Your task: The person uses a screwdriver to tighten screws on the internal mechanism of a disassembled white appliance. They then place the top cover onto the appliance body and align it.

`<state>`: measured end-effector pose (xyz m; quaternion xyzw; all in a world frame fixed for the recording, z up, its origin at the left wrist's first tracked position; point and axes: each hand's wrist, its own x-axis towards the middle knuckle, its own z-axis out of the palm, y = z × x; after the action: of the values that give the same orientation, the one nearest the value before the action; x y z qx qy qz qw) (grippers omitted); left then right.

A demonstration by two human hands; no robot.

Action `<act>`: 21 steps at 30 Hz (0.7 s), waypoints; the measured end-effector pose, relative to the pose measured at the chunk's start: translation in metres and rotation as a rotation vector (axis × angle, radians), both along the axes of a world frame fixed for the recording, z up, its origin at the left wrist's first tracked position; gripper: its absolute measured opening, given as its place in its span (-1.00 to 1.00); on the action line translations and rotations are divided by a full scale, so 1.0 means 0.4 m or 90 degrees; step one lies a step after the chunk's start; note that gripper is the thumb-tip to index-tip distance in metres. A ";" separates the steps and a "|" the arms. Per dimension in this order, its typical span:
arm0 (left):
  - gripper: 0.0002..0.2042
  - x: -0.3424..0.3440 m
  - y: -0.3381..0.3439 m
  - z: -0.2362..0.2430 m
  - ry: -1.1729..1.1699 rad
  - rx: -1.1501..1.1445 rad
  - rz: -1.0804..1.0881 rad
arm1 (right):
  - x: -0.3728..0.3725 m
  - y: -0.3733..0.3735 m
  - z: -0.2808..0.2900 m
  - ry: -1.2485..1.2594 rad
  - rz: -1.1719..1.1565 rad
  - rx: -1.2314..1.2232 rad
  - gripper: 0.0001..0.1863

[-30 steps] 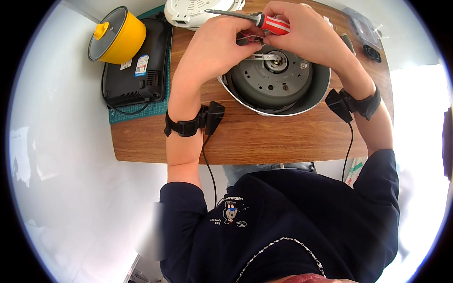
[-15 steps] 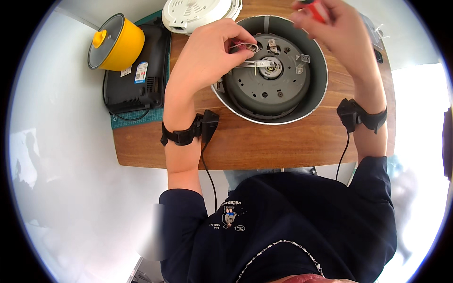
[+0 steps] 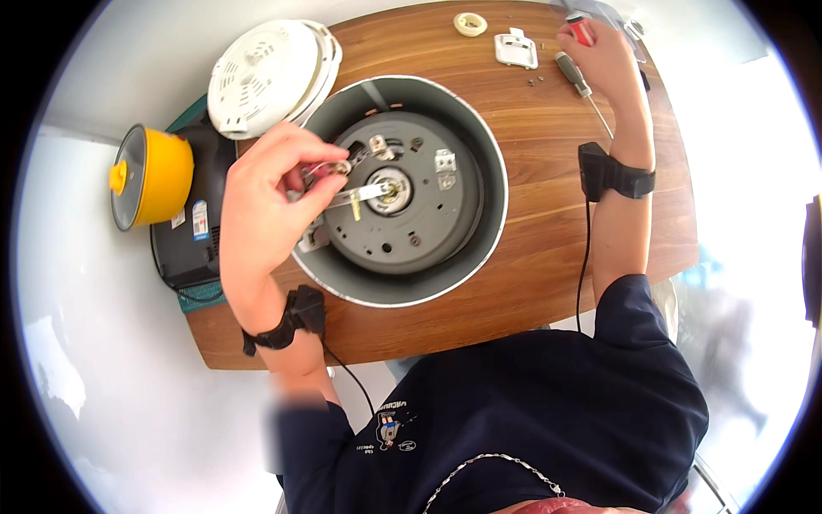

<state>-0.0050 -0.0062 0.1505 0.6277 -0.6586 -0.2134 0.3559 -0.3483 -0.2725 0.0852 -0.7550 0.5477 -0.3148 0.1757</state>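
Observation:
A round grey appliance body (image 3: 479, 231) lies open on the wooden table (image 3: 548, 257), showing a metal disc (image 3: 419, 214) with brackets and screws. My left hand (image 3: 270, 201) reaches in over its left rim and pinches a small metal clip (image 3: 336, 168) beside a thin metal strip (image 3: 364, 195). My right hand (image 3: 604, 60) is far off at the table's back right, closed around a red-handled screwdriver (image 3: 580, 30). A second screwdriver (image 3: 578, 81) with a dark handle lies on the table just beside that hand.
A white round lid (image 3: 265, 77) leans at the back left. A yellow pot (image 3: 150, 176) sits on a black cooktop (image 3: 201, 244) over a green mat. A white plastic piece (image 3: 516, 47), a cream ring (image 3: 470, 24) and loose screws (image 3: 535, 81) lie at the back.
My right hand has carried the red screwdriver away from the appliance to the table's back right. The left hand stays inside the body, gripping the small clip. The view has tilted.

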 end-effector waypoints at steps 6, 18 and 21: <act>-0.70 -0.014 -0.003 0.002 -0.024 0.000 0.004 | -0.009 -0.001 -0.029 0.105 0.006 0.181 -0.73; -0.67 -0.022 -0.001 0.009 -0.056 -0.027 -0.003 | -0.031 -0.028 -0.069 0.212 -0.003 0.047 -0.79; -0.67 -0.019 -0.003 0.004 -0.048 -0.027 -0.008 | -0.007 -0.005 -0.046 0.181 -0.009 0.152 -0.79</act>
<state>-0.0127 -0.0073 0.1519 0.6234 -0.6800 -0.1781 0.3425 -0.3513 -0.2746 0.0670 -0.7619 0.6057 -0.1389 0.1827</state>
